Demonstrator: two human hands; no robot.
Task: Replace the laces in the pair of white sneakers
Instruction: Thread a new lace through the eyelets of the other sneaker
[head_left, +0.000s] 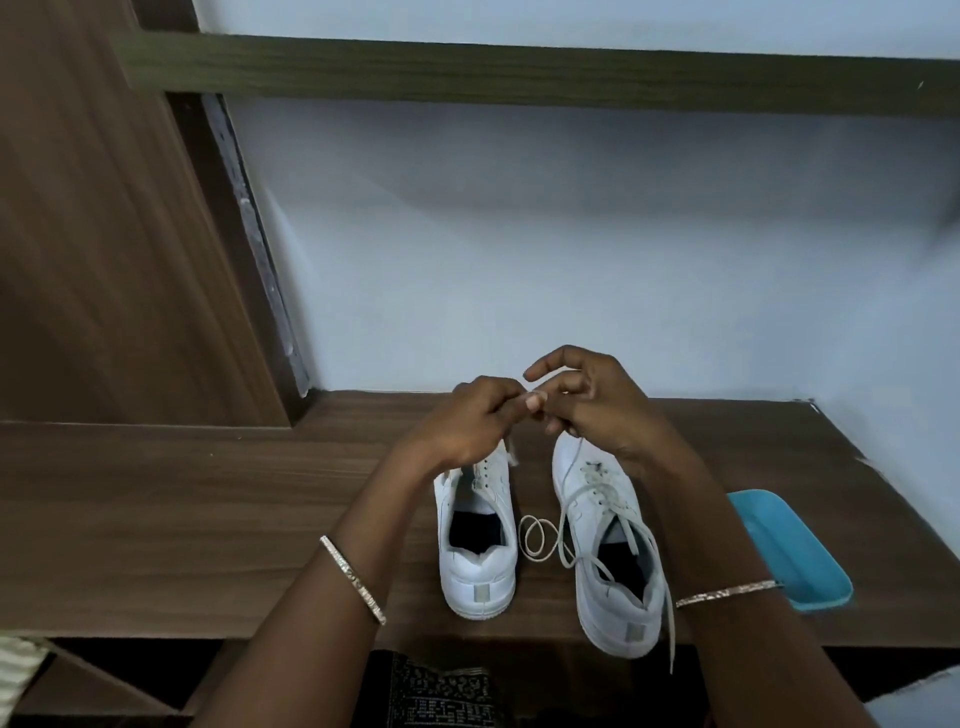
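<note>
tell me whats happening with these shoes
A person is relacing two white sneakers on a wooden table. The left hand and right hand are raised over the toes, pinching a loose lace that trails down into a coil between the shoes. The left sneaker has bare eyelets; the right sneaker is loosely laced.

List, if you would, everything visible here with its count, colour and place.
sneaker on the left: one, white, on the table
sneaker on the right: one, white, beside it, loosely laced
lace: one, off-white, from that sneaker up to the hands
lace coil: one, off-white, between the sneakers
tray: one, blue, table's right edge
table: one, dark brown wood
wall: one, pale, behind the table
shelf: one, olive-brown, high on the wall
bangles: two, silver, one per wrist
left hand: one, pinching the lace above the toes
right hand: one, pinching the lace beside it
</note>
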